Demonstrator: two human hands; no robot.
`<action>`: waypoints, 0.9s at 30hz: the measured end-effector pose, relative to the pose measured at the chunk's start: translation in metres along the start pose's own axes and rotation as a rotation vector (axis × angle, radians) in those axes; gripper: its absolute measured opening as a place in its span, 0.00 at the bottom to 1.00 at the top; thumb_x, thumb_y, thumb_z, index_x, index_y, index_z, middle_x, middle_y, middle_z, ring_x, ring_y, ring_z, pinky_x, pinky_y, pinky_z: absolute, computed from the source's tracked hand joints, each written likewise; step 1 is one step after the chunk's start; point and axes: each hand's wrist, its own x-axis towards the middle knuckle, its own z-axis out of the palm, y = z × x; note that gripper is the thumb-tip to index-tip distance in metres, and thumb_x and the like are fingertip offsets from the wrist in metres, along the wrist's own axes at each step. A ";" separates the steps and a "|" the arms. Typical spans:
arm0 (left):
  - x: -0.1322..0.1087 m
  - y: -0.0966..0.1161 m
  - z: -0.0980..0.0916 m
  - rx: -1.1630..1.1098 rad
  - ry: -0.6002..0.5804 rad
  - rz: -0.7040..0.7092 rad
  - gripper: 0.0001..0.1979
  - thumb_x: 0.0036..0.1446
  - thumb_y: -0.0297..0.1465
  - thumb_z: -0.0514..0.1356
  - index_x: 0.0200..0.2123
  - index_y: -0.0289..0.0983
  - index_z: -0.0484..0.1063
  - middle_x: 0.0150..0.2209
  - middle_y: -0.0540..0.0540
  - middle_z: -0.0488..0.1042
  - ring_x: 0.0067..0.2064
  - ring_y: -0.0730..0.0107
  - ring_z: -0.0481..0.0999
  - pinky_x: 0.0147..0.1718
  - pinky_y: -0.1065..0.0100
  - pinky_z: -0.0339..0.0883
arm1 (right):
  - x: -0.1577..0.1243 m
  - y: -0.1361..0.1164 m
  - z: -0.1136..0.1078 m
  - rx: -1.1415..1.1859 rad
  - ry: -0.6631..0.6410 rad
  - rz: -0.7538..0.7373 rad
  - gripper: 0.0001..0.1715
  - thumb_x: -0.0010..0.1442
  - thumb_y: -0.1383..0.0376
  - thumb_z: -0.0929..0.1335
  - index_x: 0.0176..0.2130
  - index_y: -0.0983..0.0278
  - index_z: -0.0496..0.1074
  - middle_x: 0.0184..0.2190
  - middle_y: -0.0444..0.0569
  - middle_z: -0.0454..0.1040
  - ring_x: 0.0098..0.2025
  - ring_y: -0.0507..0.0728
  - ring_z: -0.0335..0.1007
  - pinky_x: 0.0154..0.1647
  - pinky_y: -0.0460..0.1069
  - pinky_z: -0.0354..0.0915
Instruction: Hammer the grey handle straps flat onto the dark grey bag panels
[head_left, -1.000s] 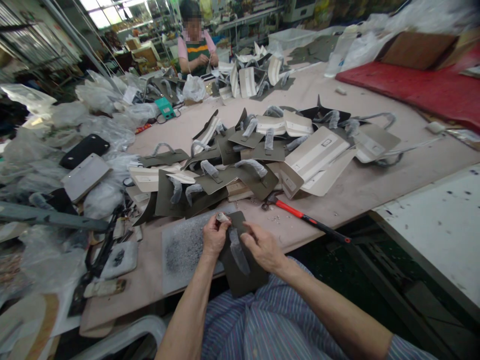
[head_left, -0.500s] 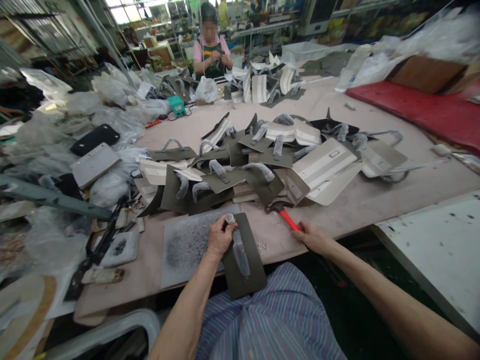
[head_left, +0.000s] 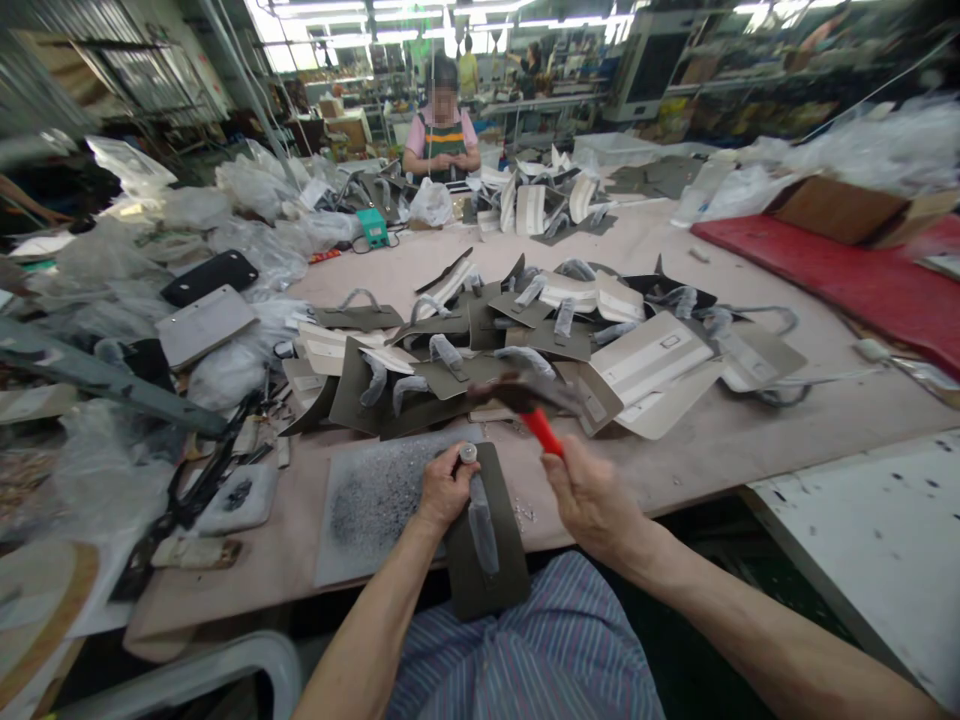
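Note:
My left hand [head_left: 444,490] is closed around an upright punch [head_left: 468,453], whose round metal top shows above the fingers. Under and beside that hand lies a dark olive bag panel [head_left: 511,535], reaching over the table edge towards my lap. A plastic-wrapped handle [head_left: 484,535] runs along the panel. The punch's lower end is hidden by my fingers. My right hand [head_left: 589,500] grips a hammer [head_left: 541,432] by its red handle, raised to the right of the punch. Motion blurs the hammer head. A speckled grey board [head_left: 352,525] lies left of the panel.
A heap of bag panels [head_left: 660,365] with wrapped handles covers the table's middle. Plastic bags [head_left: 225,375] crowd the left side, near a slanting metal bar [head_left: 105,375]. At right is a red board [head_left: 832,280]. Across the table sits another person [head_left: 442,140].
My right hand has lifted the hammer from the tabletop and brought it left, nearer the punch. The left hand keeps its hold on the punch. The camera view has tipped upward slightly.

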 end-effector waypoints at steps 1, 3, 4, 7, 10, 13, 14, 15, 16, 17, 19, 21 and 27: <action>0.000 -0.001 0.000 0.009 -0.007 0.001 0.10 0.54 0.30 0.62 0.40 0.40 0.78 0.34 0.48 0.80 0.36 0.63 0.78 0.40 0.65 0.70 | 0.004 -0.001 0.001 -0.112 -0.095 -0.035 0.15 0.69 0.57 0.56 0.35 0.62 0.63 0.22 0.45 0.67 0.21 0.53 0.61 0.24 0.48 0.51; -0.001 -0.002 0.000 0.035 -0.023 0.004 0.08 0.54 0.30 0.62 0.38 0.39 0.78 0.31 0.48 0.79 0.34 0.64 0.77 0.37 0.66 0.69 | 0.011 -0.004 -0.005 -0.264 -0.258 -0.085 0.12 0.68 0.60 0.58 0.35 0.62 0.64 0.21 0.45 0.67 0.19 0.52 0.60 0.23 0.48 0.48; -0.001 -0.002 0.000 0.042 -0.027 0.007 0.07 0.55 0.30 0.61 0.37 0.39 0.78 0.31 0.48 0.79 0.33 0.65 0.77 0.37 0.66 0.69 | 0.014 -0.008 -0.011 -0.278 -0.268 -0.107 0.12 0.69 0.60 0.58 0.35 0.62 0.64 0.20 0.44 0.66 0.19 0.52 0.59 0.22 0.48 0.47; -0.002 -0.004 0.000 0.037 -0.016 0.019 0.09 0.55 0.30 0.61 0.40 0.40 0.78 0.33 0.48 0.80 0.36 0.64 0.78 0.40 0.65 0.69 | 0.022 -0.025 -0.031 -0.091 0.053 -0.144 0.15 0.70 0.57 0.56 0.35 0.60 0.62 0.20 0.42 0.63 0.18 0.51 0.57 0.22 0.47 0.49; -0.002 -0.005 0.000 0.045 -0.010 0.020 0.11 0.55 0.29 0.62 0.42 0.40 0.78 0.36 0.46 0.81 0.39 0.62 0.78 0.43 0.64 0.69 | 0.020 -0.031 -0.029 0.102 0.404 -0.103 0.18 0.72 0.54 0.52 0.39 0.60 0.61 0.22 0.44 0.65 0.20 0.52 0.60 0.23 0.47 0.54; -0.002 -0.005 0.000 0.047 -0.040 0.012 0.10 0.55 0.29 0.61 0.41 0.39 0.78 0.36 0.46 0.81 0.39 0.62 0.79 0.42 0.64 0.69 | 0.010 -0.015 -0.008 -0.077 0.084 -0.093 0.20 0.71 0.54 0.54 0.34 0.60 0.62 0.19 0.44 0.64 0.18 0.52 0.57 0.22 0.48 0.48; -0.002 -0.004 0.000 0.037 -0.051 0.009 0.09 0.56 0.29 0.61 0.40 0.39 0.78 0.36 0.46 0.81 0.39 0.62 0.79 0.42 0.64 0.69 | 0.007 -0.008 -0.002 -0.172 -0.075 -0.079 0.19 0.70 0.55 0.55 0.33 0.61 0.63 0.18 0.44 0.64 0.17 0.52 0.57 0.22 0.48 0.46; -0.002 -0.003 0.000 0.026 -0.053 0.007 0.09 0.56 0.29 0.61 0.40 0.40 0.78 0.36 0.47 0.81 0.38 0.63 0.79 0.42 0.65 0.69 | 0.005 0.001 0.002 -0.246 -0.195 -0.048 0.17 0.70 0.56 0.57 0.34 0.61 0.64 0.19 0.44 0.65 0.18 0.52 0.58 0.23 0.48 0.45; -0.003 -0.002 0.000 0.016 -0.053 0.005 0.09 0.55 0.28 0.61 0.40 0.40 0.79 0.35 0.47 0.81 0.38 0.63 0.79 0.42 0.65 0.69 | 0.003 0.010 0.005 -0.295 -0.260 -0.007 0.16 0.70 0.57 0.57 0.36 0.62 0.66 0.20 0.45 0.67 0.19 0.53 0.60 0.23 0.48 0.45; -0.003 -0.001 -0.001 0.010 -0.046 0.004 0.09 0.55 0.28 0.61 0.39 0.40 0.79 0.35 0.47 0.81 0.39 0.63 0.79 0.42 0.65 0.69 | 0.001 0.019 0.006 -0.313 -0.280 0.029 0.16 0.70 0.57 0.57 0.38 0.62 0.67 0.21 0.46 0.69 0.21 0.54 0.62 0.24 0.48 0.46; -0.003 0.000 -0.001 0.008 -0.031 0.003 0.09 0.55 0.29 0.62 0.39 0.40 0.78 0.35 0.48 0.81 0.39 0.63 0.79 0.43 0.65 0.69 | -0.003 0.039 0.008 -0.279 -0.272 0.096 0.17 0.71 0.57 0.57 0.39 0.63 0.67 0.24 0.47 0.71 0.24 0.55 0.66 0.26 0.48 0.50; -0.002 0.001 -0.001 -0.001 -0.027 0.005 0.09 0.54 0.29 0.63 0.39 0.40 0.78 0.36 0.48 0.80 0.39 0.63 0.78 0.43 0.65 0.70 | -0.008 0.063 0.014 -0.195 -0.285 0.171 0.21 0.71 0.56 0.54 0.38 0.63 0.68 0.24 0.46 0.71 0.26 0.55 0.68 0.27 0.48 0.54; -0.001 0.002 -0.002 -0.012 0.010 -0.003 0.09 0.52 0.31 0.65 0.38 0.40 0.79 0.35 0.48 0.80 0.39 0.63 0.78 0.44 0.64 0.70 | -0.018 0.105 0.050 -0.335 -0.231 0.285 0.18 0.69 0.61 0.57 0.45 0.68 0.71 0.37 0.57 0.74 0.37 0.60 0.72 0.37 0.51 0.64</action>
